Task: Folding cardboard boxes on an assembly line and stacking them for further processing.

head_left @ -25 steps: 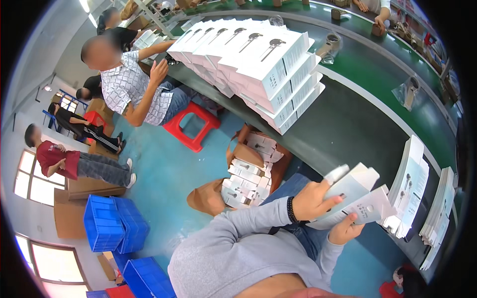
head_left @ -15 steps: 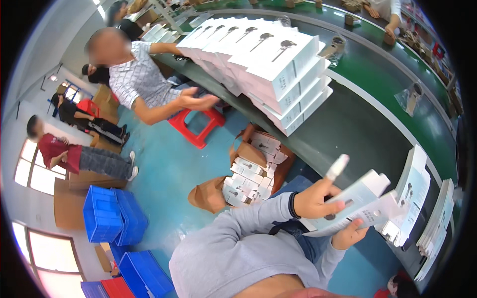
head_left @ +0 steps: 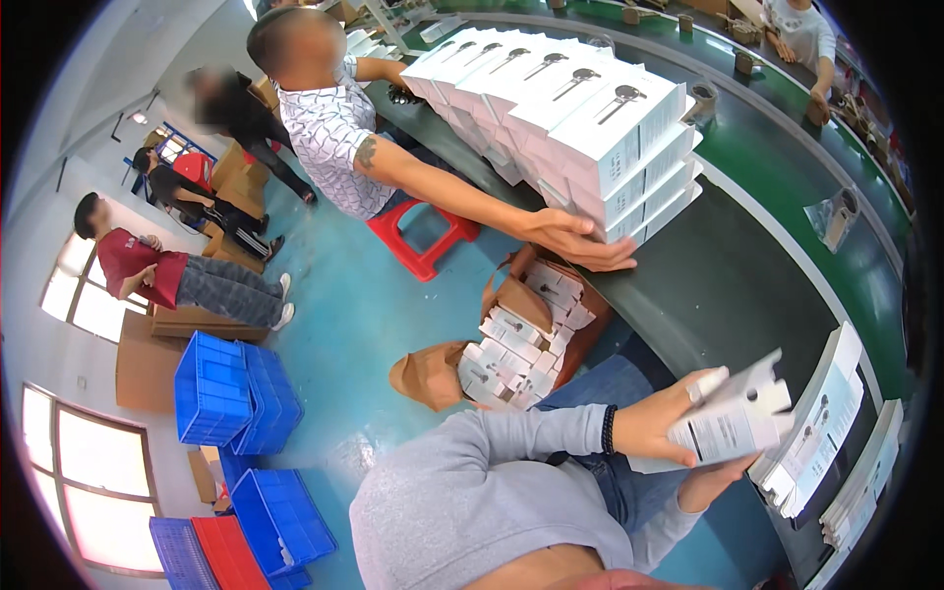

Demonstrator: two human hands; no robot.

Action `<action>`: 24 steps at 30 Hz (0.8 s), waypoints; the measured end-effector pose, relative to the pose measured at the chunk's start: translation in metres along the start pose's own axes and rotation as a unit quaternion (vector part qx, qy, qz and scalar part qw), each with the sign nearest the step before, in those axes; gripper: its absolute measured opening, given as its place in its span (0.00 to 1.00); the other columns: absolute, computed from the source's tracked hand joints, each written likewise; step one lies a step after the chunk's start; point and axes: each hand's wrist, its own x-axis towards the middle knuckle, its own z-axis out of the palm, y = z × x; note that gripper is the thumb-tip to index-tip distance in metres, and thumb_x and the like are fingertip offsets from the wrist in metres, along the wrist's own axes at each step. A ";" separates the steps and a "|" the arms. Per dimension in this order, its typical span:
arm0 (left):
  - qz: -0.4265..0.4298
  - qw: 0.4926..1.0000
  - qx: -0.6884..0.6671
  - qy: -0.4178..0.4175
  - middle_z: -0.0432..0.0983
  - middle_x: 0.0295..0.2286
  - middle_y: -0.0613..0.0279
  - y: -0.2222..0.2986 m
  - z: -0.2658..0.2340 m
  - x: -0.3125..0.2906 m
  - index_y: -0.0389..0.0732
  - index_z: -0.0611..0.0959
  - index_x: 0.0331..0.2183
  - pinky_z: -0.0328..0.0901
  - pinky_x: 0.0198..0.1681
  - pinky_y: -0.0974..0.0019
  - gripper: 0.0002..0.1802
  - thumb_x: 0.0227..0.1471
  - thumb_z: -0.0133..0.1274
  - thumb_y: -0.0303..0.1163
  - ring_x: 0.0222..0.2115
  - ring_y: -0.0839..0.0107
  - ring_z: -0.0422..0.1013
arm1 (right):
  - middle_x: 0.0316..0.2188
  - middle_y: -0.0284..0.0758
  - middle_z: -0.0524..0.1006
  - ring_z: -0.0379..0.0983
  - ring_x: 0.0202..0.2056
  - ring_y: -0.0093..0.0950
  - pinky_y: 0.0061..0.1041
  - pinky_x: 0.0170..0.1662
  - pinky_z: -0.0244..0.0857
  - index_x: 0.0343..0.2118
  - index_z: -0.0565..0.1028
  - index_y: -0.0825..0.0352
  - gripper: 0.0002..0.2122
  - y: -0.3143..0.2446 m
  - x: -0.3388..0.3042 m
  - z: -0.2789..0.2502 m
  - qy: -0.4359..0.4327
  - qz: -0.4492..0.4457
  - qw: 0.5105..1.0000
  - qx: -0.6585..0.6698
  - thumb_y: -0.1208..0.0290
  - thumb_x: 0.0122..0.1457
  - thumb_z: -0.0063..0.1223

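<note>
A small white and pale grey folding carton (head_left: pixel 733 429) is in front of me, its end flaps standing open and a round notch showing near its top. My left hand (head_left: pixel 654 425) is closed round its near left side, with a white covering on one fingertip. My right hand (head_left: pixel 716 478) grips the carton from below, its fingers partly hidden behind it. To the right, a bundle of flattened cartons (head_left: pixel 814 423) lies on the dark table, printed with a dark handheld device. A second flat bundle (head_left: pixel 867 480) is beyond it.
Stacked filled-out cartons (head_left: pixel 619 128) stand on the dark table (head_left: pixel 678 285); a co-worker's hand (head_left: pixel 580 239) touches their near lower side. Below, a brown box (head_left: pixel 580 344) holds many white cartons. A red stool (head_left: pixel 425 251) and blue crates (head_left: pixel 211 388) stand on the floor.
The carton in my hands has turned and now shows its printed text side. My left fingers have closed round it. The co-worker has reached across to the stack.
</note>
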 end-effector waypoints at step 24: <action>0.021 0.998 -0.064 -0.001 0.69 0.40 0.50 -0.038 0.041 0.029 0.33 0.63 0.50 0.57 0.48 0.60 0.25 0.50 0.47 0.30 0.45 0.62 0.64 | 0.53 0.45 0.56 0.54 0.54 0.35 0.31 0.55 0.49 0.56 0.48 0.73 0.38 0.053 0.010 -0.058 -0.151 -0.108 0.969 -0.165 0.47 0.53 0.46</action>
